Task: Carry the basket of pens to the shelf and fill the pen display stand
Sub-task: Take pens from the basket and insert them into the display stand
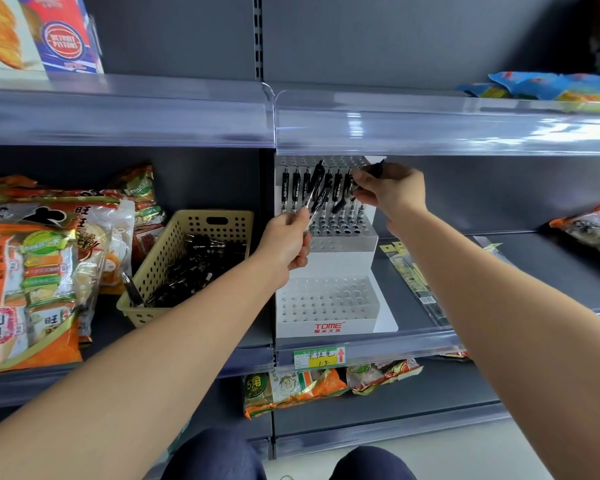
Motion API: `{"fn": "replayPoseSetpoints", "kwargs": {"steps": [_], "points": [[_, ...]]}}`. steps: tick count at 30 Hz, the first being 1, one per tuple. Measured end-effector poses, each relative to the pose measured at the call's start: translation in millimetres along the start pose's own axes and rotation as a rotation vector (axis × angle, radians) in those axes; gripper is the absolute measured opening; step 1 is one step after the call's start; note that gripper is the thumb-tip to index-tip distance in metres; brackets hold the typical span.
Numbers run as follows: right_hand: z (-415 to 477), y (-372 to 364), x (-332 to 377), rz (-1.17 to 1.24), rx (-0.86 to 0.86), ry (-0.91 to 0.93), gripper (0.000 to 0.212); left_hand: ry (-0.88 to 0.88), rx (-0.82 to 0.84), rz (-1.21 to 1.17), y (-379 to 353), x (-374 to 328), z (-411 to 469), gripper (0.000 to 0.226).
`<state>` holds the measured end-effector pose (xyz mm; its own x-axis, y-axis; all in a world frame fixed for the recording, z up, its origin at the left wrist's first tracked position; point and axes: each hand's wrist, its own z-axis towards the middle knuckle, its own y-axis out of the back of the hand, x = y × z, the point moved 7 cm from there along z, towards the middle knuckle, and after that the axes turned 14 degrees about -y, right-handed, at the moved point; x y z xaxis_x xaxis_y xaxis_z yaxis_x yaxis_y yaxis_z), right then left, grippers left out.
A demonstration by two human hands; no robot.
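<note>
A white stepped pen display stand [326, 258] stands on the middle shelf, with a row of black pens [295, 188] upright in its top tier. Its lower tiers show bare holes. My left hand [288, 244] grips a small bunch of black pens [316, 192] in front of the stand's top tier. My right hand [392, 195] pinches a single black pen [376, 169] at the right end of the top row. A beige perforated basket [174, 251] with several more black pens sits on the shelf left of the stand.
Orange snack bags [32, 278] crowd the shelf left of the basket. A clear shelf lip [430, 129] overhangs just above the stand. Flat packets [413, 271] lie right of the stand, more snack bags [589, 230] at far right and on the shelf below [291, 389].
</note>
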<state>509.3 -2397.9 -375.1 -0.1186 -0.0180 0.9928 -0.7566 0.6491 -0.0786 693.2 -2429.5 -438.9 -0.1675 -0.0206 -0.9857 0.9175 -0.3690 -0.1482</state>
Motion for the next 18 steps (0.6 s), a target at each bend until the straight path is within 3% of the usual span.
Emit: {"fn": "replayPoseSetpoints", "kwargs": {"steps": [5,11,18], "points": [[5.1,8.4,-4.2,-0.05,-0.07,-0.023,0.019,-0.001,-0.002,0.0,-0.9,2.9,1.3,0.019],[-2.3,18.4,10.5,-0.469,-0.329,0.263,0.012,0.002,-0.003,0.006,-4.4,5.9,1.4,0.018],[2.3,23.0,13.5,-0.514,-0.418,0.325,0.019,0.0,-0.018,0.027,-3.5,10.2,7.6,0.014]]}}
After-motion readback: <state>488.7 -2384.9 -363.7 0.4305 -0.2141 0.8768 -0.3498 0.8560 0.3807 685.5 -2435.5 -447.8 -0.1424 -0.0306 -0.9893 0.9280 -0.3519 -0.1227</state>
